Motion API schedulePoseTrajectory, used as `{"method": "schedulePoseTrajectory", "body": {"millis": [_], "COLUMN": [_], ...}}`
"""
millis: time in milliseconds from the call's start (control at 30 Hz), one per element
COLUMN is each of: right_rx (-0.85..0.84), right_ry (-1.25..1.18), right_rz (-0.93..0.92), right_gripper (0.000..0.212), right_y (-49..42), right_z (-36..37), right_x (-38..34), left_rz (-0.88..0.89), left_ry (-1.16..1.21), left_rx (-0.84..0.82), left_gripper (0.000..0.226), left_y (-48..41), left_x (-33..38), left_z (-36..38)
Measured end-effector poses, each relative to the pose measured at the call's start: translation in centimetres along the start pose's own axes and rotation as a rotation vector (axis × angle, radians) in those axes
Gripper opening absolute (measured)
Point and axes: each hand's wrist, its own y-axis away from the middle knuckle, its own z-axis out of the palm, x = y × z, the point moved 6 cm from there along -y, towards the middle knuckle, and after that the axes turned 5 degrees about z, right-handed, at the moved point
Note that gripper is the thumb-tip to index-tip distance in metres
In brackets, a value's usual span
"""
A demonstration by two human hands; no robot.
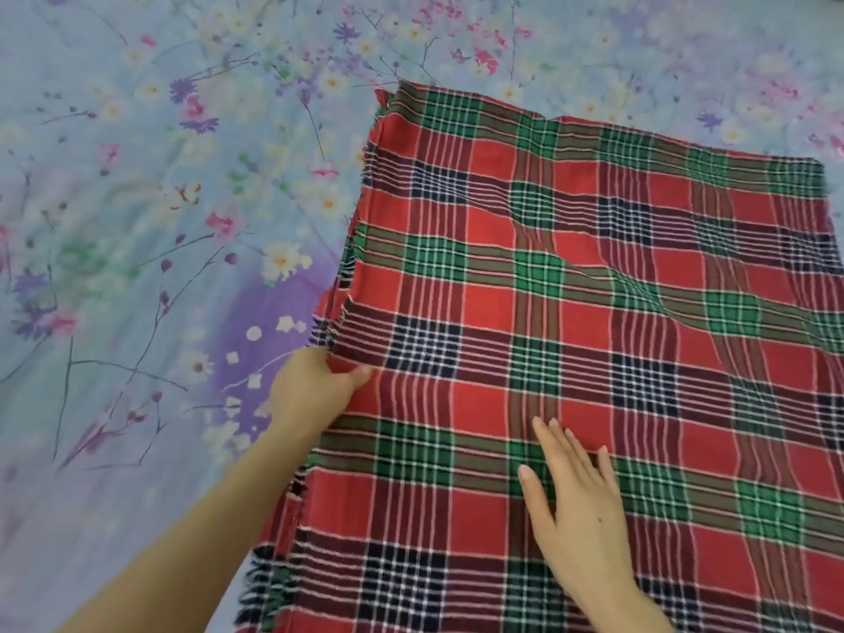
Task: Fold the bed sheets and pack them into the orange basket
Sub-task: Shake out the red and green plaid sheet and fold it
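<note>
A red, green and navy plaid bed sheet [593, 290] lies spread in layers on the bed, filling the right and lower half of the view, its fringed edge running down the left side. My left hand [310, 390] pinches that fringed left edge, thumb on top of the cloth and fingers tucked under it. Flat on the sheet near its lower middle lies my right hand [575, 504], fingers straight and spread, pressing the fabric down. The orange basket is out of sight.
Under the plaid sheet lies a pale blue floral bedspread [160, 198], which covers the whole left side and the top of the view. The plaid sheet runs off the right and bottom edges of the frame.
</note>
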Motion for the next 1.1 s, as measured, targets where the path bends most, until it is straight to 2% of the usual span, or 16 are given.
{"method": "schedulePoseTrajectory", "body": {"millis": [67,167,267,400,467,600,700,767,833,900,1000,1033,1100], "right_rx": [-0.002,-0.055,-0.031,-0.015,-0.042,-0.112,-0.123,-0.154,-0.217,-0.321,-0.443,-0.482,-0.549], "right_ry": [0.072,0.186,0.190,0.134,0.109,0.111,0.187,0.265,0.322,0.392,0.395,0.338,0.152], "right_rz": [0.019,0.041,0.043,-0.023,-0.054,-0.055,-0.071,-0.192,-0.408,-0.600,-0.818,-0.853,-0.782], "right_gripper": [0.064,0.062,0.065,0.076,0.078,0.067,0.059,0.058,0.057,0.060,0.054,0.051,0.044], "right_y": [0.8,1.5,1.9,5.4,7.4,11.9,14.7,17.1,20.4,24.1,28.6,29.7,30.9], "right_z": [1.2,2.8,3.0,4.0,4.9,6.7,8.0,9.7,12.2,14.8,16.1,16.0,15.3], "right_x": [1.0,1.6,0.6,-1.1,-1.9,-1.8,-1.6,-2.6,-4.2,-5.5,-6.8,-6.9,-6.4], "left_rz": [0.021,0.062,0.047,-0.052,-0.090,-0.133,-0.122,-0.108,-0.116,-0.169,-0.220,-0.216,-0.245], "left_ry": [-0.062,-0.066,-0.080,-0.121,-0.061,0.086,-0.008,-0.132,-0.152,-0.157,-0.168,-0.151,-0.101], "left_rx": [0.093,0.072,0.000,-0.225,-0.273,-0.034,0.006,0.033,0.148,0.254,0.260,0.244,0.183], "left_gripper": [0.028,0.029,0.033,0.042,0.039,0.017,0.030,0.037,0.038,0.053,0.065,0.062,0.055], "left_y": [0.3,1.8,4.5,9.9,11.7,13.3,14.1,15.7,18.3,21.6,26.0,27.5,29.9], "left_x": [-0.4,-0.1,-0.9,-5.7,-7.4,-9.8,-11.8,-13.1,-14.9,-17.4,-20.7,-21.5,-22.7], "left_z": [-0.9,-0.7,-0.2,2.0,2.6,0.3,0.2,0.6,0.2,-0.6,-0.4,-0.2,0.4]}}
